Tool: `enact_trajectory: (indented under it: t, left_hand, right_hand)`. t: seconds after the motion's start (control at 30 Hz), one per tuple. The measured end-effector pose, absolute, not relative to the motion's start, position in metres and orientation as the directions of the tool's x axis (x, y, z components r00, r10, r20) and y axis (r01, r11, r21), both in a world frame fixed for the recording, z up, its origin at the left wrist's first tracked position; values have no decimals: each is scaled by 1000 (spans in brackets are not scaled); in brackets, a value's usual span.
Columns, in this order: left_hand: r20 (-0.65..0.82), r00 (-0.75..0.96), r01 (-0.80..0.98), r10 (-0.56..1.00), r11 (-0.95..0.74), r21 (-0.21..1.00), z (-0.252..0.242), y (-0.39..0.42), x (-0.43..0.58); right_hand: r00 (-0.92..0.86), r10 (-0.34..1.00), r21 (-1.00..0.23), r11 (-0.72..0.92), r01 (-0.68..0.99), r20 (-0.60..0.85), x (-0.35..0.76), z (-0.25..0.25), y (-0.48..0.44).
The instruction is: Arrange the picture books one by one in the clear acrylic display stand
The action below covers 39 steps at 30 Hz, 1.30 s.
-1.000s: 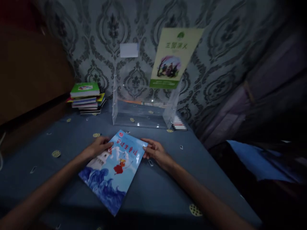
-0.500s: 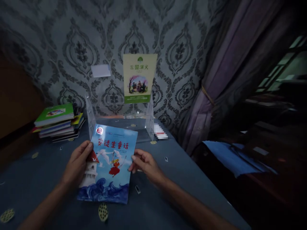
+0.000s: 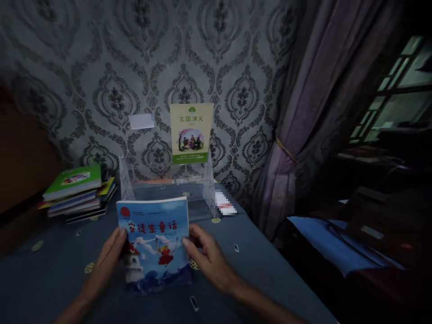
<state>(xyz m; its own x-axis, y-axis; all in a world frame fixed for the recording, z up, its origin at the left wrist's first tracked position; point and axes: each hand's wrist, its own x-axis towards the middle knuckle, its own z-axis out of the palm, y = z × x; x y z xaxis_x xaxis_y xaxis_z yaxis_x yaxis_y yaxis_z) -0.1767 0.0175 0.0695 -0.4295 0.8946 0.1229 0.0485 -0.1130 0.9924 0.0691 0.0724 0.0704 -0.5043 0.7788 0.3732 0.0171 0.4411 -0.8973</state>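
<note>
gripping a blue picture book [image 3: 153,245] by its side edges, the left hand [image 3: 108,261] and right hand [image 3: 205,256] hold it upright above the blue tablecloth [image 3: 270,270], both clamped on the cover. just behind stands a clear acrylic stand [image 3: 205,189] with a green book [image 3: 191,132]; a stack of books [image 3: 76,193] lies to the left.

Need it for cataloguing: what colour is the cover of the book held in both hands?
The book is mainly blue, with red title characters; head view.
</note>
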Motion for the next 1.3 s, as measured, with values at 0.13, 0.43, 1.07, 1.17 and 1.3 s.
enact_trajectory:
  t: [0.13, 0.43, 1.07, 1.17, 1.3]
  left_hand:
    - [-7, -199, 86, 980, 24, 996, 63, 4, -198]
    - [-113, 110, 288, 987, 77, 954, 87, 23, -216]
    - [-46, 152, 151, 987, 23, 988, 86, 58, -156]
    - [-38, 113, 166, 993, 18, 986, 73, 56, -154]
    - [-51, 24, 195, 998, 45, 980, 49, 52, -146]
  right_hand:
    - [-554, 771, -930, 367, -15, 313, 66, 61, 79]
    - [-644, 727, -916, 388, 99, 238, 76, 65, 97]
    - [-453, 820, -844, 487, 226, 351, 109, 39, 123]
    - [-345, 841, -776, 527, 346, 418, 101, 42, 113]
    - [-279, 842, -765, 538, 355, 462, 99, 37, 101]
